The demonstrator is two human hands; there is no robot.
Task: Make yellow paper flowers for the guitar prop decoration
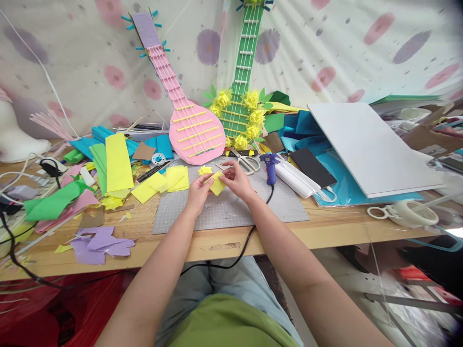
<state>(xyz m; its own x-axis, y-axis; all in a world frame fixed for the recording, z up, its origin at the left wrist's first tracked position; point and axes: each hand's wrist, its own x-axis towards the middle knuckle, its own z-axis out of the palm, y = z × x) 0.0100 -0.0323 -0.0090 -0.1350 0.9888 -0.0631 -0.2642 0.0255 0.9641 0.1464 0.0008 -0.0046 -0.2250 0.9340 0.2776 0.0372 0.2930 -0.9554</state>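
Note:
Between both hands is a small square of yellow paper point(217, 184), held just above the grey cutting mat point(231, 219). My left hand point(198, 192) pinches its left edge. On the other side, my right hand point(237, 180) grips the upper right edge with thumb and fingers. Behind the hands lies a yellow paper flower point(204, 170). More yellow paper squares point(177, 178) are spread left of my left hand. Scissors point(249, 164) rest just beyond my right hand, and a purple glue gun point(269, 168) stands to its right.
A pink paper lute point(197, 130) and a green one with yellow flowers point(237, 108) lean on the back curtain. Coloured paper scraps point(103, 243) cover the left. At right are a white glue-gun-side case point(296, 178), a white board point(369, 149) and a tape dispenser point(412, 213). A black cord point(249, 236) crosses the front edge.

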